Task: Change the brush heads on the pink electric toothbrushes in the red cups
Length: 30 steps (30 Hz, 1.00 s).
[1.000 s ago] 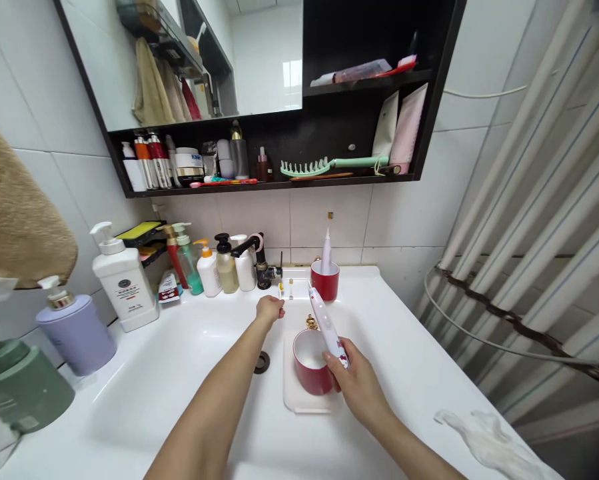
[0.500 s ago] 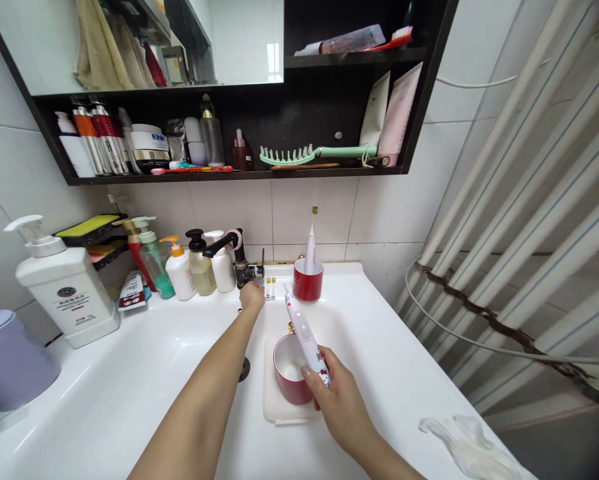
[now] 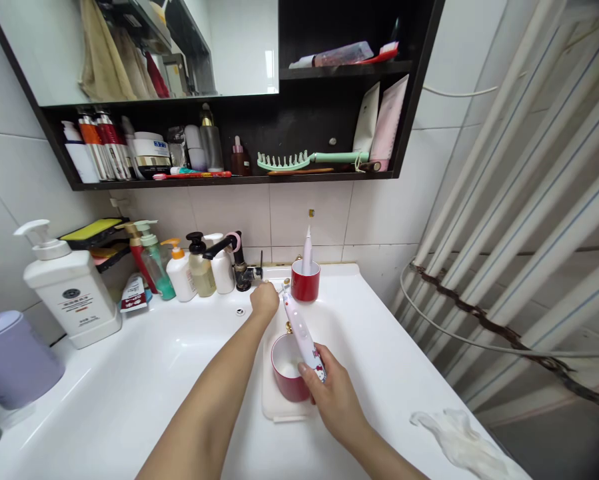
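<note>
My right hand (image 3: 336, 400) is wrapped around a white electric toothbrush handle (image 3: 302, 327) with a cartoon print near its base. The handle slants up and left over a red cup (image 3: 292, 383) with a pale inside, which stands on a cream tray (image 3: 272, 403). At the handle's top end my left hand (image 3: 265, 301) is closed, pinching a small toothbrush head (image 3: 286, 285). Whether the head touches the handle's shaft I cannot tell. Just behind, another red cup (image 3: 305, 287) holds a second electric toothbrush (image 3: 307, 253) upright.
A black faucet (image 3: 240, 263) and several pump bottles (image 3: 180, 273) line the back of the white sink (image 3: 129, 373). A dark shelf cabinet (image 3: 304, 120) hangs above. A crumpled translucent plastic piece (image 3: 459, 440) lies at front right, beside white pipes (image 3: 504, 200).
My left hand has moved right, from beside the faucet to the toothbrush handle's tip, and a brush head now shows there. My right hand keeps its hold. The view has shifted slightly.
</note>
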### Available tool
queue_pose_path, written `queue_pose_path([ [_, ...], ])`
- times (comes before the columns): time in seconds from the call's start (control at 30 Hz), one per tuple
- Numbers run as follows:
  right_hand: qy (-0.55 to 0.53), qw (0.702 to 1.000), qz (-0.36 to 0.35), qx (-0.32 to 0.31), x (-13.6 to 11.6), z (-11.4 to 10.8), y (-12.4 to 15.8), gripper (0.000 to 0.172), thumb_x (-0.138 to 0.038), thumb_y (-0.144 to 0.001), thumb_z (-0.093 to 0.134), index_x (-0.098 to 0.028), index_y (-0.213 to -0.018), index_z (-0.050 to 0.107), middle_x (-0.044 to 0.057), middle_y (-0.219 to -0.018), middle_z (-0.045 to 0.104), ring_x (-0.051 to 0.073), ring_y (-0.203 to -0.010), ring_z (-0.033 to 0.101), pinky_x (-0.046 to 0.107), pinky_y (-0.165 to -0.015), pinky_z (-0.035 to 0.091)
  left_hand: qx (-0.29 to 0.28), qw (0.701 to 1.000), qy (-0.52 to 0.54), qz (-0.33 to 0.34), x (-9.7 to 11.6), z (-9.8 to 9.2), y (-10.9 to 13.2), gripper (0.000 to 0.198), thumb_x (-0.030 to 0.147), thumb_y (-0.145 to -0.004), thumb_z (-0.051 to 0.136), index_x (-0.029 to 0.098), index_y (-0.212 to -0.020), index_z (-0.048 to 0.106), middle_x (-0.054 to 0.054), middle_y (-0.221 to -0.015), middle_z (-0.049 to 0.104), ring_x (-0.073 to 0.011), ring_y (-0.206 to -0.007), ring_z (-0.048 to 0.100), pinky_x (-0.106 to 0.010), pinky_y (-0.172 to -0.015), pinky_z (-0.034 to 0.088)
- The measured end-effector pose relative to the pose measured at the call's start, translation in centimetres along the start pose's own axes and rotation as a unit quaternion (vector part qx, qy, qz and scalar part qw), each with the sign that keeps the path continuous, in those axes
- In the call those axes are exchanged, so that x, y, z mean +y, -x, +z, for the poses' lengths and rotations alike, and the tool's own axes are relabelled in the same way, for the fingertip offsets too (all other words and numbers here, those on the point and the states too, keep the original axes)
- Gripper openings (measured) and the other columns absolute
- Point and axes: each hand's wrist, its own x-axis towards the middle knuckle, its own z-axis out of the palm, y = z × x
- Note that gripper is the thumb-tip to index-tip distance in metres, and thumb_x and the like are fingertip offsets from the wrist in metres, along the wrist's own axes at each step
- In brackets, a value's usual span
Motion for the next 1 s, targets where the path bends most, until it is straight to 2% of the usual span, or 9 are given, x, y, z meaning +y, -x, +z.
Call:
queue_pose_path([
  [0.13,-0.022,0.999,-0.012,-0.038,-0.2,0.2,0.5,0.025,-0.033,-0.071,0.038,-0.018,-0.09,0.043,-0.004,-0.058,0.041,0.007,-0.044,0.038,0.019,-0.043,0.033,0.0,0.991,0.131,-0.036,-1.6,-1.4,2.0,0.005,0.012,-0.06,0.05,0.013,-0.054,0.05,-0.008,-0.068,0.057,-0.0184,-0.075,0.051,-0.028,-0.065,0.037],
  [0.2,-0.033,0.996,-0.013,-0.077,-0.4,0.5,0.9,0.023,-0.033,-0.072,0.035,-0.017,-0.086,0.044,-0.005,-0.055,0.039,0.007,-0.042,0.037,0.019,-0.041,0.033,-0.005,0.975,0.214,-0.056,-2.8,-2.4,3.5,0.009,0.014,-0.063,0.047,0.013,-0.055,0.049,-0.004,-0.057,0.054,-0.0126,-0.063,0.052,-0.024,-0.058,0.04],
  [0.3,-0.041,0.99,0.0,-0.132,-0.5,0.9,1.7,0.02,-0.033,-0.072,0.034,-0.017,-0.08,0.044,-0.006,-0.053,0.035,0.006,-0.041,0.035,0.018,-0.039,0.032,0.001,0.946,0.318,-0.07,-4.2,-4.3,6.1,0.011,0.012,-0.068,0.042,0.013,-0.059,0.049,-0.001,-0.055,0.052,-0.0062,-0.053,0.05,-0.018,-0.056,0.041],
  [0.37,-0.038,0.987,-0.002,-0.159,-0.5,1.2,2.0,0.02,-0.033,-0.072,0.034,-0.016,-0.078,0.044,-0.006,-0.053,0.036,0.005,-0.041,0.035,0.018,-0.039,0.032,-0.002,0.899,0.427,-0.095,-4.7,-5.5,7.6,0.011,0.011,-0.068,0.042,0.013,-0.059,0.048,0.0,-0.054,0.051,-0.0048,-0.051,0.049,-0.016,-0.054,0.041],
  [0.43,-0.035,0.984,-0.007,-0.173,-0.5,1.4,2.3,0.02,-0.033,-0.072,0.035,-0.016,-0.078,0.044,-0.005,-0.053,0.037,0.006,-0.042,0.036,0.018,-0.038,0.032,-0.024,0.817,0.559,-0.14,-4.8,-6.5,8.7,0.008,0.011,-0.066,0.046,0.013,-0.058,0.047,0.0,-0.052,0.05,-0.0049,-0.048,0.049,-0.015,-0.049,0.041],
  [0.5,-0.036,0.983,-0.005,-0.18,-0.3,1.6,2.5,0.023,-0.034,-0.072,0.035,-0.016,-0.081,0.044,-0.005,-0.054,0.037,0.006,-0.042,0.036,0.018,-0.038,0.032,-0.046,0.737,0.649,-0.183,-4.9,-7.0,9.4,0.008,0.013,-0.065,0.05,0.013,-0.057,0.047,0.001,-0.048,0.048,-0.0049,-0.043,0.047,-0.015,-0.043,0.039],
  [0.57,-0.037,0.983,-0.002,-0.181,-0.3,1.7,2.7,0.026,-0.035,-0.072,0.035,-0.016,-0.087,0.044,-0.005,-0.055,0.038,0.006,-0.043,0.037,0.018,-0.038,0.032,-0.051,0.709,0.672,-0.205,-5.1,-7.0,9.7,0.009,0.015,-0.064,0.052,0.013,-0.057,0.046,0.002,-0.046,0.047,-0.0044,-0.04,0.045,-0.015,-0.041,0.038],
  [0.67,-0.036,0.983,0.005,-0.18,-0.3,1.8,2.8,0.029,-0.034,-0.072,0.035,-0.016,-0.093,0.042,-0.005,-0.056,0.038,0.006,-0.044,0.038,0.018,-0.038,0.032,-0.059,0.703,0.679,-0.205,-5.5,-6.5,9.7,0.011,0.016,-0.062,0.054,0.013,-0.056,0.046,0.003,-0.044,0.045,-0.0042,-0.038,0.043,-0.015,-0.039,0.037],
  [1.0,-0.034,0.981,0.034,-0.185,-0.5,2.0,2.7,0.031,-0.034,-0.073,0.033,-0.014,-0.095,0.04,-0.006,-0.053,0.038,0.006,-0.041,0.037,0.019,-0.041,0.032,-0.064,0.736,0.652,-0.172,-6.0,-6.3,9.3,0.017,0.02,-0.057,0.058,0.014,-0.051,0.044,0.004,-0.043,0.044,-0.0037,-0.04,0.042,-0.016,-0.043,0.037],
])
